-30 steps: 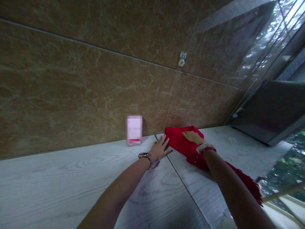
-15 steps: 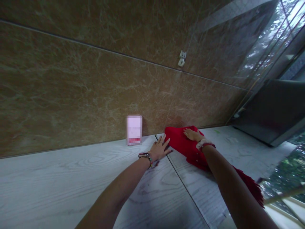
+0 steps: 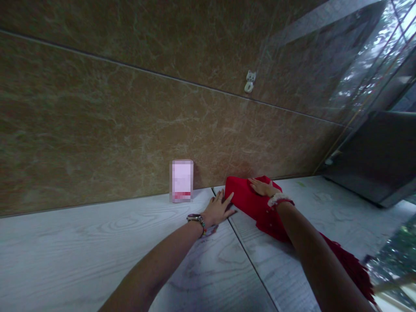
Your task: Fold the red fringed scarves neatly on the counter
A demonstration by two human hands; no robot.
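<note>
Against the foot of the brown marbled wall (image 3: 130, 121), the red cloth (image 3: 259, 206) lies on the white wood-grain surface (image 3: 81, 247), its smooth end near the wall and its fringed end trailing toward the lower right under your right forearm (image 3: 318, 255). Your right hand (image 3: 262, 187) rests flat on its upper part, fingers straight and gripping nothing. Your left hand (image 3: 217, 211) is set on the white surface by the dark seam (image 3: 247, 253), fingers spread wide, their tips at the cloth's left end (whether they press on it, I cannot tell). Just left of that hand, a pale, pixelated rectangular item (image 3: 182, 180) stands against the wall; higher up, to the right, sits a small white cat-shaped fitting (image 3: 250, 81).
</note>
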